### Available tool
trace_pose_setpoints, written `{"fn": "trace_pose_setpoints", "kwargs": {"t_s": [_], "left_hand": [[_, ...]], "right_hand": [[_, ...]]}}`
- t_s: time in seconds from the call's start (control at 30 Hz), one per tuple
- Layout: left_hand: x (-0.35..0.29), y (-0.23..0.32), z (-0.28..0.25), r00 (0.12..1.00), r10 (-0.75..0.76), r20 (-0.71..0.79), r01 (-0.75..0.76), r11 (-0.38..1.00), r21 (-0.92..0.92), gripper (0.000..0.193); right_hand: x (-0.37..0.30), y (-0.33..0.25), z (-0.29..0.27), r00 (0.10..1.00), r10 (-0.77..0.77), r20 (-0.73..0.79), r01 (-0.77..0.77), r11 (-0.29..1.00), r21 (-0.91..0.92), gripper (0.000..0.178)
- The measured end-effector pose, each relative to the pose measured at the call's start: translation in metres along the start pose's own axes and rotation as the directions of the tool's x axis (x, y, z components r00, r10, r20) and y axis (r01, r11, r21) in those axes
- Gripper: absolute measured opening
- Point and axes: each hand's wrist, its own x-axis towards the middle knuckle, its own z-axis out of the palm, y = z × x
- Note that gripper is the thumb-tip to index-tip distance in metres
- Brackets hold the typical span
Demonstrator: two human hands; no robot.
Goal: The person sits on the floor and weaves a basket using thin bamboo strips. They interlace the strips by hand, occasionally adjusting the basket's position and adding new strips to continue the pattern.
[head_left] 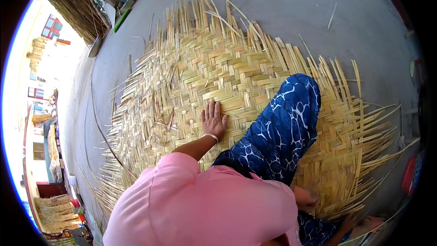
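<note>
A large mat (200,77) of pale, flat plant strips in a diagonal weave lies on the floor beneath me. My left hand (213,119) rests palm down on its middle, fingers stretched out and holding nothing. A light band circles that wrist. At the lower right, my right hand (348,223) shows only in part, low beside a bare foot (371,223); its fingers are too hidden to make out. A thin greenish strip (387,219) runs close by. Blurred bare skin (307,199) shows beside my shirt, possibly a foot.
My bent knee (298,93) in blue patterned trousers covers part of the mat. Loose strip ends (378,127) stick out around its edges. A long thin strip (98,120) curves across the grey floor (364,32) on the left. Bundled stalks (77,7) stand at the far left.
</note>
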Motion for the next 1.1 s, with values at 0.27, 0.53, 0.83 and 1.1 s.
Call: {"fn": "trace_pose_setpoints", "kwargs": {"t_s": [0.27,0.53,0.83,1.1], "left_hand": [[-0.002,-0.017,-0.011,1.000,0.002,-0.012,-0.002,0.998,-0.066,0.064],[0.002,-0.019,-0.003,1.000,0.007,0.006,-0.007,0.995,-0.102,0.065],[0.004,-0.019,0.000,1.000,0.023,0.019,-0.021,0.994,-0.109,0.067],[-0.003,-0.028,-0.006,0.999,0.001,0.045,0.008,0.983,-0.185,0.066]], "right_hand": [[-0.051,-0.091,0.010,0.991,-0.134,-0.015,0.127,0.966,-0.225,0.049],[-0.081,-0.151,0.007,0.975,-0.213,-0.060,0.189,0.942,-0.279,0.047],[-0.079,-0.189,-0.002,0.952,-0.286,-0.109,0.240,0.918,-0.317,0.045],[-0.132,-0.353,-0.062,0.611,-0.699,-0.372,0.751,0.660,-0.008,0.037]]}}
